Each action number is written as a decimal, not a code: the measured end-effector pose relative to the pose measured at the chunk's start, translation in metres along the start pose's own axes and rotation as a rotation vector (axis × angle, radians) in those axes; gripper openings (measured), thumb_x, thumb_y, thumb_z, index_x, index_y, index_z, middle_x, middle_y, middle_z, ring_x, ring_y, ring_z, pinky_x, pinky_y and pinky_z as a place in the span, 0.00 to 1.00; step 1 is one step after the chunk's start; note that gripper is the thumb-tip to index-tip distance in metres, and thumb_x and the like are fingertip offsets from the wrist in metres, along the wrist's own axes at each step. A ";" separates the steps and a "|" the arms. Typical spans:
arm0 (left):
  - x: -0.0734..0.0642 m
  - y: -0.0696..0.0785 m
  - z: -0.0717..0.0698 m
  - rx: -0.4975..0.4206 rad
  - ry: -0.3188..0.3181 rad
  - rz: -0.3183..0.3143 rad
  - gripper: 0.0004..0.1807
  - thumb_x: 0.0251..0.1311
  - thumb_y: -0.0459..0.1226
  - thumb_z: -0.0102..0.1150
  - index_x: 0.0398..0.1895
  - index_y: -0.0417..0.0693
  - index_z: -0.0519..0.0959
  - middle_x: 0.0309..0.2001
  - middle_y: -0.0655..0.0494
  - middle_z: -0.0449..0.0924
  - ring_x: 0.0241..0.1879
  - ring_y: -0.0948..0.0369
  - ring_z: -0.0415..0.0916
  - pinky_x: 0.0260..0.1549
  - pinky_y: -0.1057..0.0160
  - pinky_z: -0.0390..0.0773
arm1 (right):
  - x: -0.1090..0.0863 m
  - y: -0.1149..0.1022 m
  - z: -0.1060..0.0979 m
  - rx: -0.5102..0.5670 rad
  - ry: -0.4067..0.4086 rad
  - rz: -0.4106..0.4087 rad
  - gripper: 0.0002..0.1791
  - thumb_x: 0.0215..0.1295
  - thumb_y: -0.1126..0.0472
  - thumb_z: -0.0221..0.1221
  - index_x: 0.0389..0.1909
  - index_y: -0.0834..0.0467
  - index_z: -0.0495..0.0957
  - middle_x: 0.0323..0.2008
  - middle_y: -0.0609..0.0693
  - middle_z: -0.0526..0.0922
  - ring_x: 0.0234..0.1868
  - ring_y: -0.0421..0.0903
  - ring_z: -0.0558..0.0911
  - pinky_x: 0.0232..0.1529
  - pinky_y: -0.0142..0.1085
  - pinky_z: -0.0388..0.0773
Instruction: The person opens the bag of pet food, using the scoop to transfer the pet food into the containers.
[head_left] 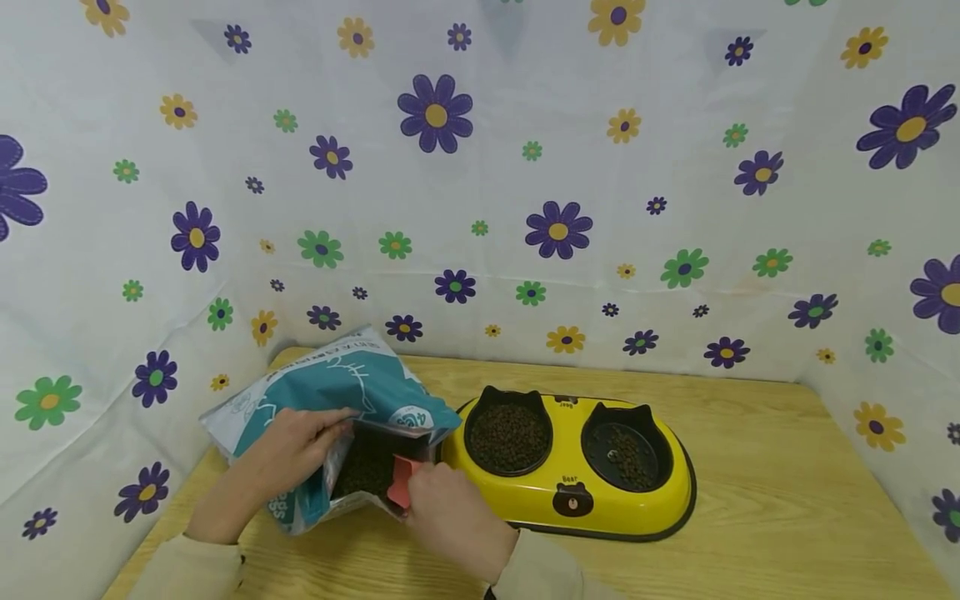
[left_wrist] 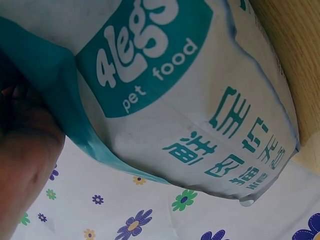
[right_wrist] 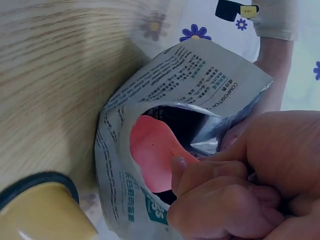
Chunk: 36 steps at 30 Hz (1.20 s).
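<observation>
A teal and white pet food bag [head_left: 360, 375] lies tilted on the table, its mouth facing me and brown kibble [head_left: 365, 467] showing inside. My left hand [head_left: 296, 450] grips the upper left of the bag's opening. With curled fingers my right hand [head_left: 459, 515] holds a pink scoop [head_left: 402, 480] at the right side of that opening. In the right wrist view the scoop's broad part [right_wrist: 152, 155] dips inside the bag mouth, while the handle is hidden in the hand. Printed lettering on the bag [left_wrist: 200, 120] fills the left wrist view.
Right of the bag stands a yellow double feeder [head_left: 517, 502] with two black cat-eared bowls. The left bowl [head_left: 486, 400] is well filled with kibble; the right bowl [head_left: 652, 433] holds a smaller amount. A flower-printed cloth [head_left: 480, 175] encloses the wooden table [head_left: 780, 483].
</observation>
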<state>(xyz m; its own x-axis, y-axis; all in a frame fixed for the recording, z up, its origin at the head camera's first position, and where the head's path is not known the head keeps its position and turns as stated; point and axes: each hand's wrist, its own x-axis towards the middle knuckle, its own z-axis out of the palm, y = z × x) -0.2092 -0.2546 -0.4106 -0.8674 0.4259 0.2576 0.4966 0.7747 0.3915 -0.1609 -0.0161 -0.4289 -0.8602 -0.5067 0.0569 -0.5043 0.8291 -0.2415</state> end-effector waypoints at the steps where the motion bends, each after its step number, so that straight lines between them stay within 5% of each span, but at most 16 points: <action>1: 0.000 0.000 0.000 -0.003 -0.001 0.000 0.15 0.71 0.30 0.56 0.57 0.40 0.84 0.18 0.69 0.66 0.15 0.75 0.58 0.18 0.69 0.64 | 0.001 -0.001 0.001 -0.013 -0.004 0.007 0.13 0.65 0.55 0.67 0.28 0.60 0.81 0.25 0.49 0.77 0.23 0.42 0.75 0.22 0.30 0.72; 18: 0.001 0.003 -0.001 -0.008 0.004 -0.022 0.15 0.72 0.31 0.55 0.57 0.42 0.85 0.18 0.68 0.63 0.15 0.74 0.56 0.18 0.70 0.62 | 0.012 0.002 0.024 0.204 0.000 0.024 0.11 0.68 0.64 0.61 0.25 0.59 0.74 0.21 0.46 0.69 0.19 0.39 0.68 0.19 0.30 0.64; 27: 0.001 0.003 -0.001 -0.003 0.000 -0.029 0.15 0.72 0.31 0.55 0.57 0.41 0.85 0.18 0.68 0.64 0.16 0.74 0.57 0.19 0.69 0.63 | 0.004 0.010 0.033 0.472 0.043 0.073 0.20 0.80 0.59 0.50 0.22 0.57 0.72 0.17 0.43 0.63 0.17 0.38 0.64 0.19 0.29 0.59; 36: 0.000 0.003 -0.001 -0.017 0.002 -0.028 0.15 0.71 0.29 0.56 0.56 0.40 0.85 0.18 0.68 0.66 0.16 0.74 0.57 0.18 0.70 0.63 | 0.006 0.014 0.038 0.642 0.001 0.118 0.21 0.80 0.58 0.50 0.21 0.56 0.70 0.18 0.43 0.65 0.18 0.38 0.65 0.21 0.30 0.59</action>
<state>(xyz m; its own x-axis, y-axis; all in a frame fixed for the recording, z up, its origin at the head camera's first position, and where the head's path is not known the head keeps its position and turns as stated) -0.2079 -0.2524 -0.4089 -0.8808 0.4035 0.2479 0.4729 0.7781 0.4134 -0.1705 -0.0166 -0.4690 -0.9073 -0.4205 -0.0043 -0.2618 0.5727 -0.7768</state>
